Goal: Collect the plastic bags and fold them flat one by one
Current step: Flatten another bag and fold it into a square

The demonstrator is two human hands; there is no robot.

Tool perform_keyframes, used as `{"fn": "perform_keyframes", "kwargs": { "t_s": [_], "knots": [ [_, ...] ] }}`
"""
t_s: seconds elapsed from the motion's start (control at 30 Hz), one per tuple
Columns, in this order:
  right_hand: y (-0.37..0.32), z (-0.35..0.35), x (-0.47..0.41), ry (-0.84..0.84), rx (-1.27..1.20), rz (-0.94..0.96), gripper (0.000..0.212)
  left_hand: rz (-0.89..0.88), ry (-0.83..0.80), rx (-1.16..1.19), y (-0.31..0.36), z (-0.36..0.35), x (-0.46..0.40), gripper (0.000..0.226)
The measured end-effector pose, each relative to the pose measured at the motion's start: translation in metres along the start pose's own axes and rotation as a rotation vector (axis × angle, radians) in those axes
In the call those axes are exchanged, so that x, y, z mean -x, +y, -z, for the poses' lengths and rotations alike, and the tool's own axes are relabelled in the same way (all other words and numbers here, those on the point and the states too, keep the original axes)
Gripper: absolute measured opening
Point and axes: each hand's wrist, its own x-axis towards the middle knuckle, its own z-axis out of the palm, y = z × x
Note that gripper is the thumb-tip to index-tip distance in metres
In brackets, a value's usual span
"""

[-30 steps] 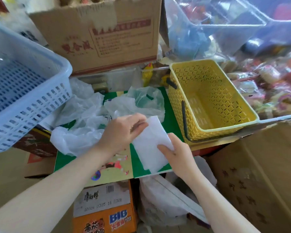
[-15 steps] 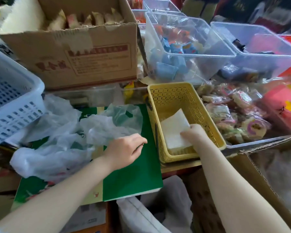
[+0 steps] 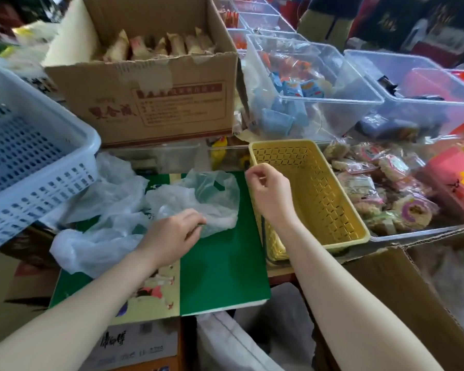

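Left hand (image 3: 174, 234) pinches the crumpled translucent plastic bag (image 3: 206, 202) at its 5 o'clock edge on the green board (image 3: 223, 269). Right hand (image 3: 268, 188), loosely curled and empty, hovers at the bag's 3 o'clock, over the yellow lattice basket's (image 3: 332, 210) rim.

Left hand (image 3: 174, 234) pinches a crumpled clear plastic bag (image 3: 206, 202) on the green board (image 3: 223, 266) mid-frame. Right hand (image 3: 268, 191) hangs loosely curled, holding nothing, over the yellow basket's (image 3: 330, 199) left rim. More bags (image 3: 102, 212) piled at left.

red Chinese characters, blurred, on big cardboard box (image 3: 156, 103), black characters and digits, unclear, on lower carton label (image 3: 134, 346)
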Motion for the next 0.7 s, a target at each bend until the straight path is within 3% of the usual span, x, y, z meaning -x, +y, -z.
{"fn": "perform_keyframes", "kwargs": {
  "t_s": [0.07, 0.2, 0.33, 0.4, 0.47, 0.57, 0.7],
  "knots": [
    [-0.02, -0.034, 0.017, -0.083, 0.05, 0.157, 0.014, 0.086, 0.013, 0.011, -0.011, 0.011, 0.018, 0.021],
    [-0.019, -0.111, 0.05, -0.45, 0.266, 0.251, 0.021, 0.155, 0.09, -0.012, -0.038, 0.04, 0.065, 0.044],
    [-0.013, -0.182, 0.077, -0.748, 0.359, 0.277, 0.053, 0.271, 0.074, -0.038, -0.07, 0.075, 0.12, 0.046],
    [-0.01, -0.212, 0.087, -0.781, 0.472, 0.313, 0.076, 0.25, 0.081, -0.063, -0.082, 0.091, 0.142, 0.04],
    [-0.006, -0.235, 0.096, -0.789, 0.559, 0.276, 0.085, 0.218, 0.088, -0.08, -0.09, 0.103, 0.159, 0.033],
    [0.002, -0.25, 0.112, -0.742, 0.649, 0.209, 0.075, 0.18, 0.11, -0.043, -0.103, 0.108, 0.176, 0.031],
    [-0.003, -0.253, 0.135, -0.721, 0.773, 0.288, 0.057, 0.142, 0.094, 0.042, -0.119, 0.1, 0.192, 0.031]
  ]
}}
